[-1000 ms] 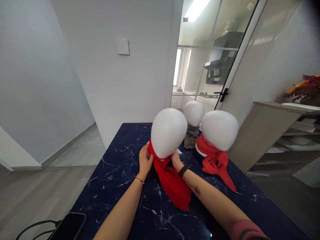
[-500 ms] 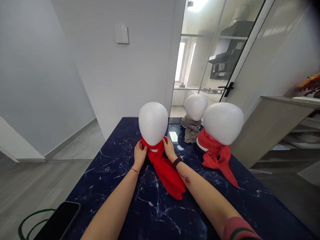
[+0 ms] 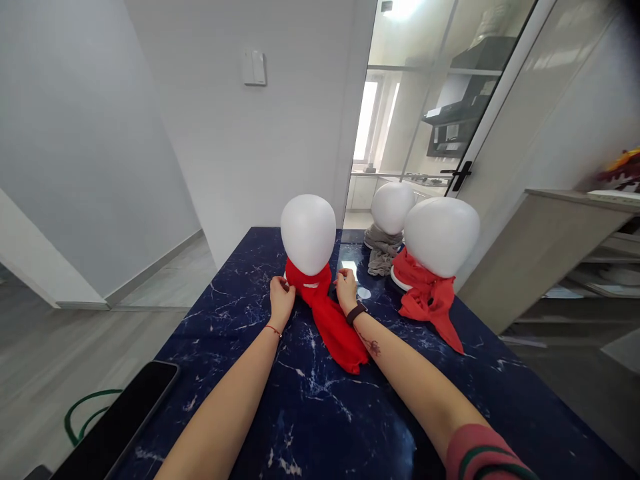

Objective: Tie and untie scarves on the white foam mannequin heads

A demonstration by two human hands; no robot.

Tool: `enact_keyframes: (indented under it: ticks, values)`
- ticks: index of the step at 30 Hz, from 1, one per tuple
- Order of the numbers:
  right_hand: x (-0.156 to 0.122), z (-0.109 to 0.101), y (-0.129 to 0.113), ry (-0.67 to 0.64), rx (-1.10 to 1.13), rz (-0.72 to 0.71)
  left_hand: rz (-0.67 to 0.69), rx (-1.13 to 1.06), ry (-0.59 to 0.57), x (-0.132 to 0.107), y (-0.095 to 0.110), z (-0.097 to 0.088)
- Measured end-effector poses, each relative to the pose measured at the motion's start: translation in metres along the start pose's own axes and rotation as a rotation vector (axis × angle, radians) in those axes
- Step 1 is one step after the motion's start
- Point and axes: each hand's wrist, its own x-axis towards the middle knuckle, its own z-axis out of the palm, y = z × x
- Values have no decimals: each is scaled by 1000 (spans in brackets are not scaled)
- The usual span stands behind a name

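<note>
- A small mark at the lower corner of the white wall switch is too tiny to read; the plate is rectangular and smooth.
- The bright red scarf circles the base of the nearest white form, a bit of white showing through at the front; its soft, matte tail slants across the table toward the right forearm.
- That form is smooth, egg-shaped and upright, narrowing downward into the cloth.
- The left hand is at the scarf's left edge, thumb and fingers bent toward each other with little space between; whether they grip the cloth cannot be told.
- The right hand is just beside the scarf on its other side, fingers loosely curled and partly open, a narrow gap between them and the cloth; no hold on anything shows.
- The table is glossy dark blue with white marble-like veins, reflecting a bright patch of light.
- To the right, a wide white form wears a coral-red scarf, looped and crinkled, its end pointed.
- Behind it, a smaller rounded form sits above a bunched grey scarf.
- A flat black phone with rounded corners lies at the near left, beside a green cord.
</note>
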Motion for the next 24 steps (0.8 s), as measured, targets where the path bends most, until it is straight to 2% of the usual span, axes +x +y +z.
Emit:
enact_keyframes:
  ticks: [3,8,11,14,19,24]
  values:
    - [-15,-10,-2,-80,5,-52,75,10,-60,-13,9,-5]
    - [-33,-25,-7,-430,-24,-293,377,152,-264,-30,23,-5]
    - [-31,-26,-6,-552,-84,-353,509,295,-409,-35,26,-3]
    - [-24,-28,-6,-641,-99,-303,487,360,-422,-35,25,-3]
    - [-18,-35,-9,-777,-148,-287,370,303,-371,-33,25,-7]
    - [-18,-37,-11,-765,-152,-294,291,183,-266,-28,21,-9]
